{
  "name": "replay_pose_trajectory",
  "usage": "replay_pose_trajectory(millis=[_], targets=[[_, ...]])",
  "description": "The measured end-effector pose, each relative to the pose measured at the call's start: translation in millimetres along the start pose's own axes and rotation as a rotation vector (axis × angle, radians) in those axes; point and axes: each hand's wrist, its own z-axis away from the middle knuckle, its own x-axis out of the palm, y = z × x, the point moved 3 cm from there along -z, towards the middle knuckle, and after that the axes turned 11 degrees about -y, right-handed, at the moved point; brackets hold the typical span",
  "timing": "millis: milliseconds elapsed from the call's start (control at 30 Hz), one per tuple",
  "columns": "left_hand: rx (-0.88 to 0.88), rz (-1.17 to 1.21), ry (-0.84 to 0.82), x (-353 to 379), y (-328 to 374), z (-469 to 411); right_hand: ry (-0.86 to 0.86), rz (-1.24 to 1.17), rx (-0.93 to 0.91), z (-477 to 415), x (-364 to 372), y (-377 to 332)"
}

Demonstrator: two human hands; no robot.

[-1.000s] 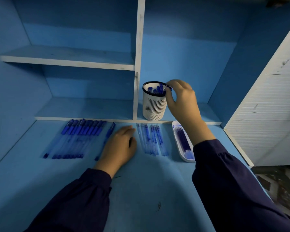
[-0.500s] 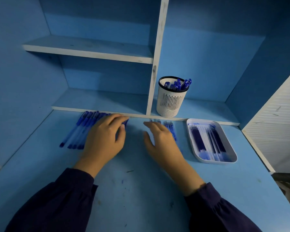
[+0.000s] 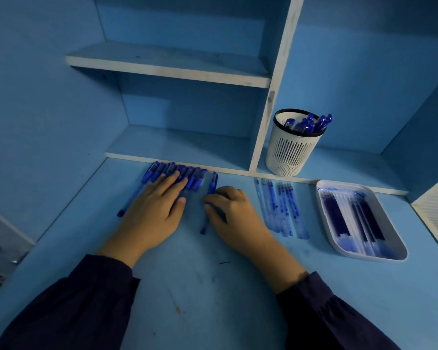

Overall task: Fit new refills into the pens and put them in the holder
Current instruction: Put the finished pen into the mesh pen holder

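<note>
The single pen (image 3: 210,195) lies on the blue desk (image 3: 213,299) with its long axis running almost from 12 to 6 o'clock. Its capped end points away at 12 and its tip toward the person, leaning slightly to 7. The right hand (image 3: 229,214) has its fingers curled, and the thumb and forefinger pinch the pen's barrel near the middle. At 9 o'clock of it, the left hand (image 3: 154,210) lies flat with straight fingers on the row of pens (image 3: 187,173), which lie side by side with their caps at the far end. Any print on the barrels is too small to read.

The loose refills (image 3: 281,208) lie parallel at 3 o'clock of the right hand. Beyond them is the white tray (image 3: 400,251) holding more refills (image 3: 339,215). The holder (image 3: 292,152) stands upright on the low shelf at 1 o'clock, and the capped pens (image 3: 311,123) in it lean toward 2.

Half a second ago the right hand was flat and open by the loose refills. It has since shifted toward 9 o'clock and closed on the pen, while the left hand has stayed on the row.
</note>
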Motion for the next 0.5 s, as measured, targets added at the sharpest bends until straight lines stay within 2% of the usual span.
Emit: replay_pose_trajectory(millis=[500], targets=[[-0.022,0.01,-0.048,-1,1,1,0.104,-0.151,0.191,14,-21,10]])
